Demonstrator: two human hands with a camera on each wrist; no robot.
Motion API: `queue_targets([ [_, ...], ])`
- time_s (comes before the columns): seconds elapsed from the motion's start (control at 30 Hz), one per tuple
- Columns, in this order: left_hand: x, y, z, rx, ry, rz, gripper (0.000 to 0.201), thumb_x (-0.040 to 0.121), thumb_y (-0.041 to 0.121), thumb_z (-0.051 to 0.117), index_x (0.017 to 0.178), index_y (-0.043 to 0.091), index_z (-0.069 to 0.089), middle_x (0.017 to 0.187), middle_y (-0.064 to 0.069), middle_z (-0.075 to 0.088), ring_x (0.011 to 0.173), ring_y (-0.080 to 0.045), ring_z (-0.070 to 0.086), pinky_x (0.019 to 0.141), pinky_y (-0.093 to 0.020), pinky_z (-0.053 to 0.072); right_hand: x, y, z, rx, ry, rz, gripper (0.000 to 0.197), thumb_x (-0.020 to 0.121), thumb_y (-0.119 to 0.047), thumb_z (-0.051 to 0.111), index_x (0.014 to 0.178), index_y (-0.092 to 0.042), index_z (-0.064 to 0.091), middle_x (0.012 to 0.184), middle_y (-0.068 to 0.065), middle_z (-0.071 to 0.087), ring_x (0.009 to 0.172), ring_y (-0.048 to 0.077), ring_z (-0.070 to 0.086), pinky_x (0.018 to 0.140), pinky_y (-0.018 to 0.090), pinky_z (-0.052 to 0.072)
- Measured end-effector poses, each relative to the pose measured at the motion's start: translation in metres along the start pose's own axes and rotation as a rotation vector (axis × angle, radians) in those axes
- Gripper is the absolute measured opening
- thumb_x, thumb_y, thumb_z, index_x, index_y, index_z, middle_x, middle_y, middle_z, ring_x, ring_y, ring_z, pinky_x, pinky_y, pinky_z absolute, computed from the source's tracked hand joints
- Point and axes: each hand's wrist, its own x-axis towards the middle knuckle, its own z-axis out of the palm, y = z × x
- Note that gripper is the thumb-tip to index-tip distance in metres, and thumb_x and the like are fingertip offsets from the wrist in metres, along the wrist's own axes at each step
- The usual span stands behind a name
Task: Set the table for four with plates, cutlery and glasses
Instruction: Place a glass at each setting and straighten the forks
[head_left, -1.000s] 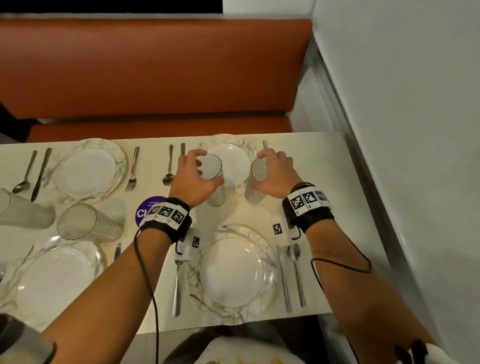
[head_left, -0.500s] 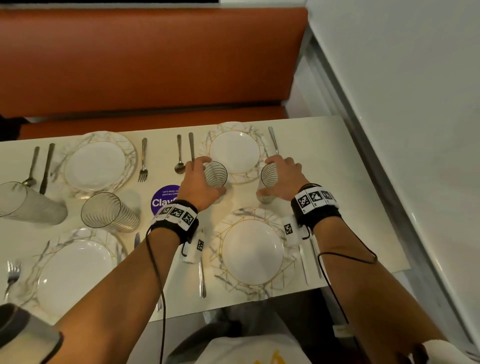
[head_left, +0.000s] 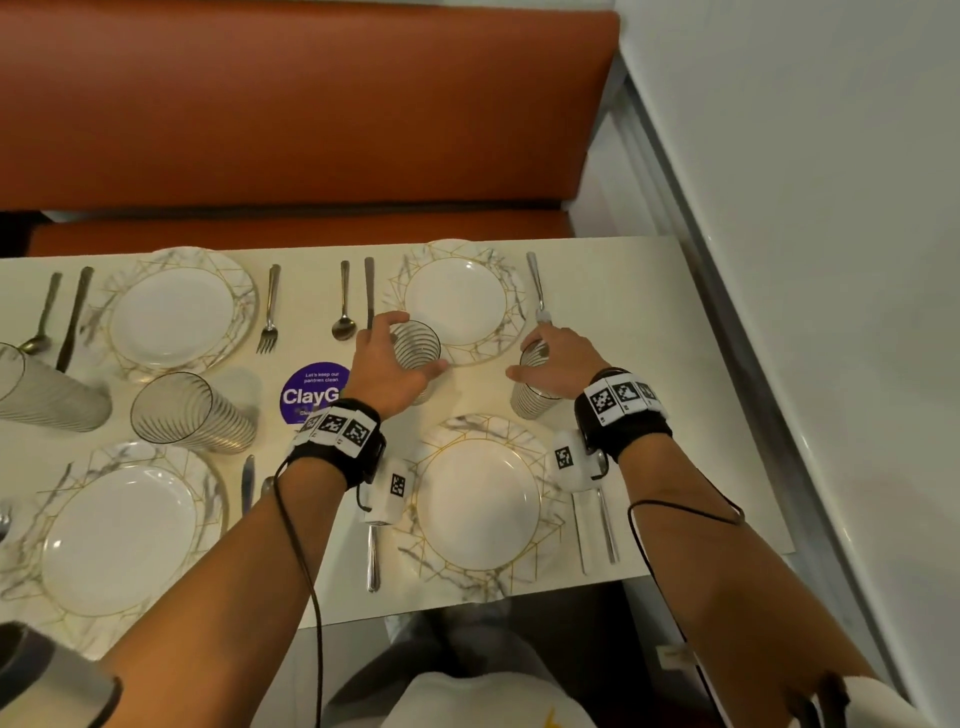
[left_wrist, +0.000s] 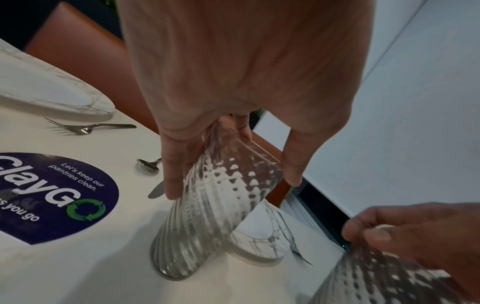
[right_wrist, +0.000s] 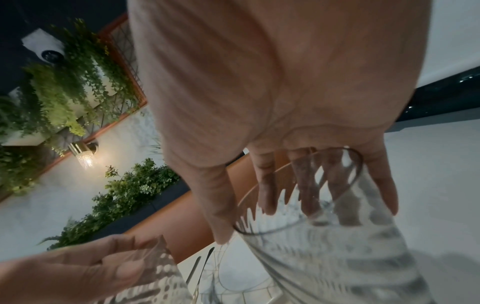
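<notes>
Between the far-right plate (head_left: 456, 301) and the near-right plate (head_left: 479, 498), two ribbed drinking glasses stand on the tabletop (head_left: 644, 332), each wrapped near its rim from above: the left hand (head_left: 387, 366) curls thumb and fingers round the left glass (head_left: 415, 345), whose base sits on the surface just beside the far plate's edge in the left wrist view, and the right hand (head_left: 558, 358) grips the right glass (head_left: 530, 397) the same way, its fingers showing through the clear wall in the right wrist view. Such glasses look thin, rigid and breakable, and smooth enough to slip, though the ribbing should give some purchase; taking them round the upper wall works for short moves, yet a hold lower on the body would likely steady them better and keep fingers off the rim. Knocking one against the plate edge seems the main risk. Cutlery already flanks all four plates, a spoon (head_left: 344, 306) and knife (head_left: 369, 291) left of the far-right plate, a fork (head_left: 536, 283) on its right. Two more ribbed glasses (head_left: 187, 413) stand at the left, near a purple ClayGo sticker (head_left: 306, 389)
</notes>
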Motion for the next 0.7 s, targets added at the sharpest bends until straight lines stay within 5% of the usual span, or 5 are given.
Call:
queue_targets([
  [0.13,-0.001,0.001,0.001,-0.047,0.012,-0.028,0.084,0.076,0.038,0.09,0.145,0.034,0.041,0.149,-0.007,0.039,0.136,-0.026,0.046,0.111,-0.049,0.046,0.003,0.019,-0.006,-0.007,-0.041,-0.014,0.054,0.078,-0.051,0.08,0.121,-0.026,0.058,0.119,0.001,0.054,0.107,0.021,0.054,0.082,0.029,0.044],
  [0.37,-0.004,0.003,0.001,-0.09,-0.006,-0.094,0.088,0.079,0.03,0.088,0.151,0.037,0.038,0.151,-0.009,0.041,0.136,-0.029,0.044,0.098,-0.038,0.042,0.005,0.024,-0.009,-0.027,-0.095,-0.049,0.057,0.076,-0.051,0.082,0.12,-0.024,0.058,0.121,-0.002,0.057,0.112,0.02,0.055,0.089,0.03,0.047],
  [0.7,-0.005,0.009,0.003,-0.109,0.019,-0.189,0.089,0.076,0.022,0.087,0.148,0.039,0.038,0.153,-0.012,0.037,0.138,-0.035,0.044,0.111,-0.055,0.045,0.003,0.032,-0.013,-0.06,-0.103,-0.061,0.077,0.07,-0.068,0.076,0.13,-0.025,0.055,0.135,0.003,0.056,0.124,0.025,0.053,0.106,0.044,0.047],
])
